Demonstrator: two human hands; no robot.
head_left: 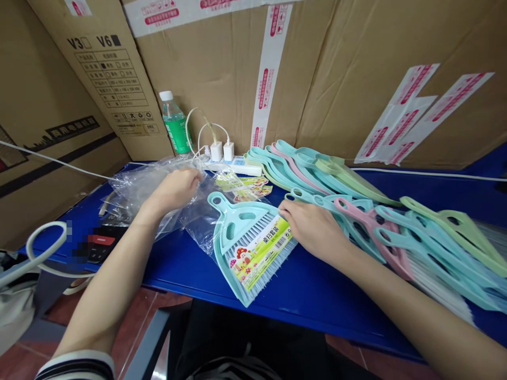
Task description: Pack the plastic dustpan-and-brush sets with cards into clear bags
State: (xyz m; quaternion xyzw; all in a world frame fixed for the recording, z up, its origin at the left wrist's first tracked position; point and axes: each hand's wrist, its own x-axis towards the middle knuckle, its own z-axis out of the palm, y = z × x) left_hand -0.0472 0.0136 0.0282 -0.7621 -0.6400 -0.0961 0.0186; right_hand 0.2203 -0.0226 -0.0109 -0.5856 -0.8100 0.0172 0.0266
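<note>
My left hand (174,191) is shut on the gathered edge of a clear plastic bag (146,190), which spreads across the blue table (190,279). A mint-green dustpan and small brush set (241,248) lies on the bag, with a printed label (259,258) across its bristles. My right hand (312,227) rests on a pile of teal, pink and green dustpans and brushes (407,237), its fingertips close to the set's label corner. Part of the pile lies beneath my palm.
A second row of dustpans (309,166) lies behind. Farther back are a power strip (233,164) with white chargers, a green-labelled water bottle (175,122) and stacked cardboard boxes (222,68). Printed cards (247,187) lie near the bag; a white cable loop (47,248) hangs at left.
</note>
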